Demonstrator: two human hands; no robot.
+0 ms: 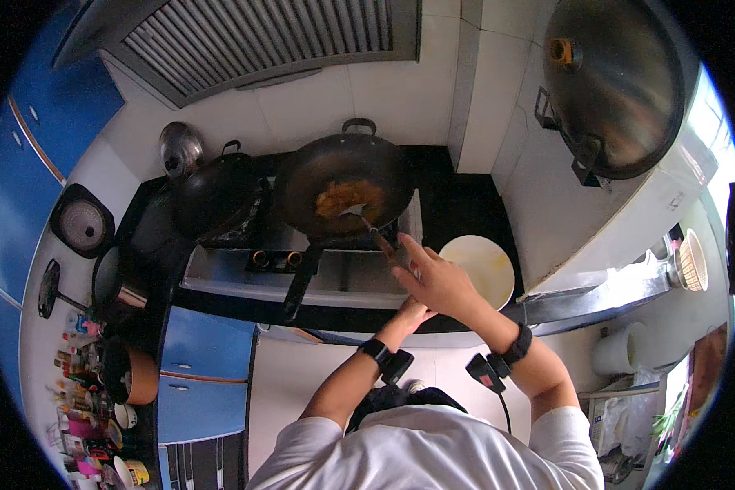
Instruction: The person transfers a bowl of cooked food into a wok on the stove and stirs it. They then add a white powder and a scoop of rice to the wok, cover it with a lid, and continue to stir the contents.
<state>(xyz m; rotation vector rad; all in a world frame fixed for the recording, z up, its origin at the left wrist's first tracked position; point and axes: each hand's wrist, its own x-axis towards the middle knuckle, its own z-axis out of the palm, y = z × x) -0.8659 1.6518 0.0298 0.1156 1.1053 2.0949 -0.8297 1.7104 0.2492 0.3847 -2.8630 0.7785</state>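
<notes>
A dark wok [300, 177] stands on the gas stove with orange-brown food [343, 195] in it. The metal head of a spatula [354, 210] rests in the food. Its brown handle runs towards my hands at the wok's lower right. My right hand [438, 278] is around the handle's upper part, index finger and thumb spread on either side; its grip is unclear. Below and partly behind it is my left hand [413, 313], near the handle's hidden end, with its fingers mostly out of sight. A white plate [487, 269] with yellowish traces lies just right of my right hand.
A second dark wok [211, 196] stands on the left burner, with a metal lid [181, 150] behind it. The first wok's long handle [303, 282] juts over the counter's front edge. A large lid [618, 92] hangs at upper right. Bottles and containers [79, 398] crowd the left counter.
</notes>
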